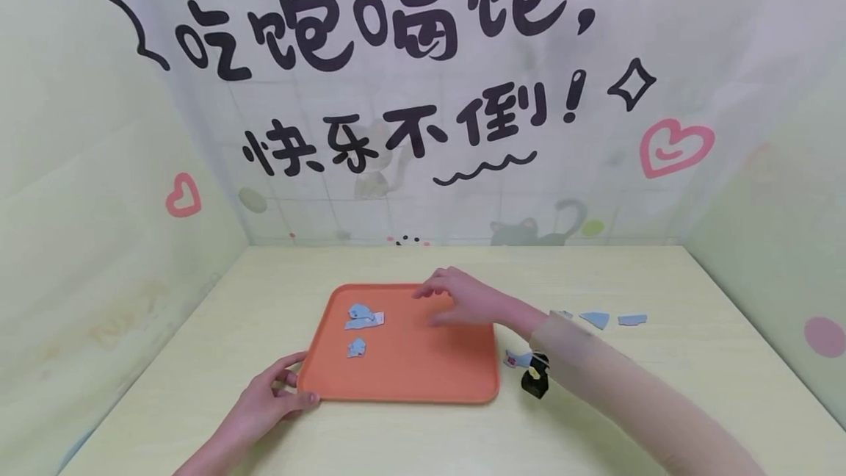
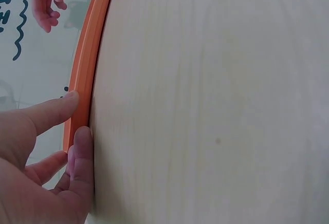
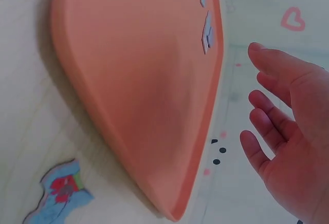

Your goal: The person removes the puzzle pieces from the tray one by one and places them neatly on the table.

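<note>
Along the far side, a pale printed backdrop (image 1: 423, 219) with black lettering rises from the rear edge of a pale, wood-grained table (image 1: 410, 435); pale side walls (image 1: 773, 255) flank it. Tabletop extends on all four sides of an orange tray (image 1: 410, 377), which lies left of centre, well apart from both side walls. Its rim is raised, its corners rounded. A beige sleeve (image 1: 621, 373) crosses above the table, right of the tray. Left hand (image 1: 264, 399): holding the tray's near left corner, fingers at the left edge, thumb at the front. Right hand (image 1: 465, 300): over the tray, raised, fingers loosely bent, thumb apart, holding nothing. A small black device (image 1: 535, 380) sits below the right cuff. On the tray's left part lie blue scraps (image 1: 357, 348), one cluster behind a single scrap; overlap cannot be determined. Right of the tray: a red-marked piece (image 1: 518, 360) near its edge, and three further pieces (image 1: 595, 320) toward the rear, one partly hidden.
</note>
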Available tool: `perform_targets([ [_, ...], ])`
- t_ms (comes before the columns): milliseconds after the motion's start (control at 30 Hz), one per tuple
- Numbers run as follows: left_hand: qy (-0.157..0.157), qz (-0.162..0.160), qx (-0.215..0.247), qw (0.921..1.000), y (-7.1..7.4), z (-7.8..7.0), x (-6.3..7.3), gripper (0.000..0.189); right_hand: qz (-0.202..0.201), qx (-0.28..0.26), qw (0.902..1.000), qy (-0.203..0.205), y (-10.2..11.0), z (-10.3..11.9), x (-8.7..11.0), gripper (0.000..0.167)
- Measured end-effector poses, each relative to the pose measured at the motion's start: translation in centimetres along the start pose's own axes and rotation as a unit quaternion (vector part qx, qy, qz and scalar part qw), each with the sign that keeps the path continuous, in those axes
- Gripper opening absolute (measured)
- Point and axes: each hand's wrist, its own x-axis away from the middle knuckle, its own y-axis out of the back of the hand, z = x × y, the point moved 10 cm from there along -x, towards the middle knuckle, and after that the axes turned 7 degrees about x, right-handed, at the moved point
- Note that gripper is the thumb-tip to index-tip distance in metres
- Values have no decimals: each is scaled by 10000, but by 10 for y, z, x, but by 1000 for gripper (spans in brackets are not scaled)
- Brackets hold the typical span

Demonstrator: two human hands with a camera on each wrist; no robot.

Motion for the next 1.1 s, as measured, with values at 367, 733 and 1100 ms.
perform_targets([
  [367, 52, 20, 33, 10000, -2, -1, 0, 82, 33, -119, 9999, 21, -10, 12, -41, 43],
  [733, 100, -18, -14, 9999, -1, 0, 0, 81, 69, -277, 9993, 225, -27, 28, -83, 44],
  [1100, 52, 0, -23, 10000, -1, -1, 1, 80, 92, -569, 9983, 130, -55, 27, -111, 43],
])
